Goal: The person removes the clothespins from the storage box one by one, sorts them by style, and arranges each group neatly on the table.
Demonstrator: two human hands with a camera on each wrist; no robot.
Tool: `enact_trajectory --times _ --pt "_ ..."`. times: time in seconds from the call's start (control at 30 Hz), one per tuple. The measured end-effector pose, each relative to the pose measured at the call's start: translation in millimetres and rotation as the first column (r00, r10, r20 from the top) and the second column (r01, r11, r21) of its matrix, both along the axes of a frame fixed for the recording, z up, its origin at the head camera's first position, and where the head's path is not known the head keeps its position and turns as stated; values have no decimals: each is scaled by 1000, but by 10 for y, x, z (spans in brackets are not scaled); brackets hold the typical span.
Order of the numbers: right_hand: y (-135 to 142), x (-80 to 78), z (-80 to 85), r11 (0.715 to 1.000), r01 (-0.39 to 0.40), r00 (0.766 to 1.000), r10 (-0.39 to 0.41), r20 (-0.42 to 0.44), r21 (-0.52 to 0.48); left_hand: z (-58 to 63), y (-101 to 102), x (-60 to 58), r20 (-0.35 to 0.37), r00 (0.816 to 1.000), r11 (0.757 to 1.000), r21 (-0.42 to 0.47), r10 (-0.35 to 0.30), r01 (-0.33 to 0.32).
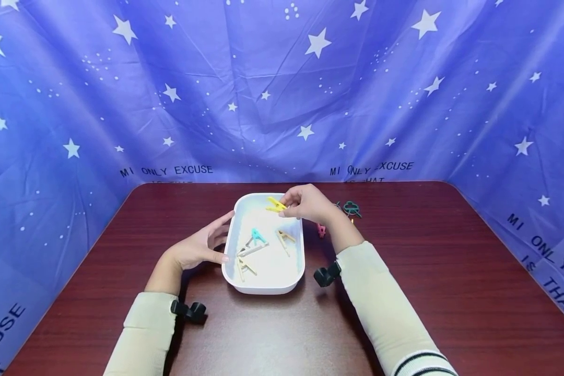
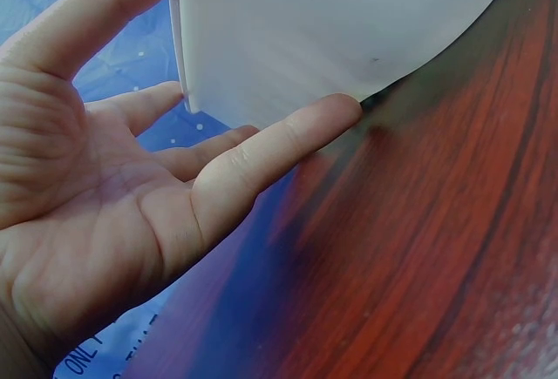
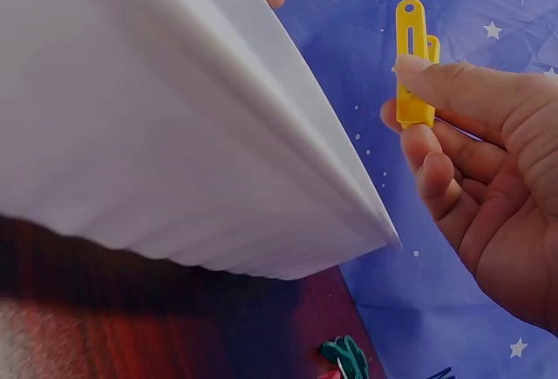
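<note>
Yellow clip, head view: pinched between thumb and fingers of the right hand, held at the fingertips above the far right part of a white tray, where a turquoise clip and others are laid; left rim touched by the extended, spread fingers of the left hand. Left wrist view: outer tray wall met by straight fingertips. Right wrist view: clip gripped beside the tray wall, one end left projecting past the thumb.

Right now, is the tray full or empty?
Neither: the tray is partly filled. A few clips lie on its floor, and much of that floor shows bare.
</note>
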State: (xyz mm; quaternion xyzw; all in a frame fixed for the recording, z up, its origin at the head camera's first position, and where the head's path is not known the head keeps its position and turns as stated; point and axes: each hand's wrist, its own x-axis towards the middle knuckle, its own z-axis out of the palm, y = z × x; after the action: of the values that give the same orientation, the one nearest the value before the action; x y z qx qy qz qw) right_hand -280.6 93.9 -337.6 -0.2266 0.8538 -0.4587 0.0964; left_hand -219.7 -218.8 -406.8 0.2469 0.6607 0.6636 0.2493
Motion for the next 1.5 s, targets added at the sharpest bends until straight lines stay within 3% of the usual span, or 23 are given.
enact_trajectory --times 0.2,0.47,0.9,1.17,1.5 --pt "71 61 -56 998 44 999 -45 -18 -50 4 5 6 5 1000 1000 13 -4 4" --pt "174 176 -103 989 87 996 -85 23 -118 15 7 10 4 1000 1000 8 4 -4" --pt "450 302 -300 979 69 998 -67 15 -191 34 14 24 3 1000 1000 14 10 -10" --pt "614 368 -427 955 131 991 -135 2 -267 20 12 15 -1 1000 1000 16 9 -9" --pt "773 421 -529 916 225 974 -212 74 -334 29 20 14 -5 1000 1000 15 12 -12"
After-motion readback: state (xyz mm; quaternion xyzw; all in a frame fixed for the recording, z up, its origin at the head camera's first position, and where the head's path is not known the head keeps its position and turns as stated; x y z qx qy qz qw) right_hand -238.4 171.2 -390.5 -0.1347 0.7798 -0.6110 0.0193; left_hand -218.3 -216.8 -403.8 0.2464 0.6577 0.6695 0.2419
